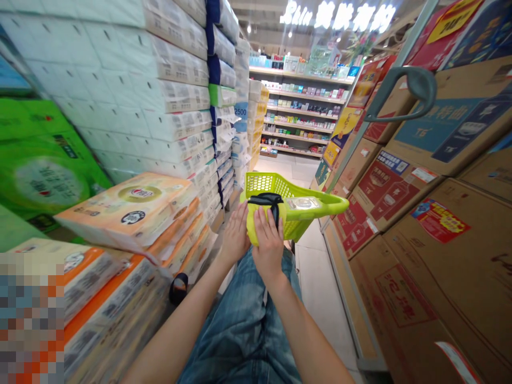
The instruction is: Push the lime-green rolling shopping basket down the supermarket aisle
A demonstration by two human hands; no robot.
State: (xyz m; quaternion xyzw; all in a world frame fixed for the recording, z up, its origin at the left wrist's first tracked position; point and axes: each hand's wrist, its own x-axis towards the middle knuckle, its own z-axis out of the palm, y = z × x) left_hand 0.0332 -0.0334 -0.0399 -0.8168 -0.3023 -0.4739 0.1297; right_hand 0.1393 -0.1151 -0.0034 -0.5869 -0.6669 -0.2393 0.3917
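The left hand [236, 232] and right hand [269, 245] curl firmly around a lime plastic basket [298, 205] with a mesh wall, a black fabric strap [266, 205] beside the right fingers. Film-wrapped tissue packs [160, 106] stack at 10 o'clock, corrugated cartons [420, 240] at 3, shelves [300, 112] at 12.

The shopping basket [276, 186] is lime green with a lattice pattern; its strap [269, 201] is black. The stacked tissue packs [160, 90] are white with grey print. The lower packs [120, 213] are peach with orange bands. The cartons [400, 298] are tan, marked with red panels. The wrapped bale [44, 160] is bright green. The jeans [240, 325] are faded blue denim.
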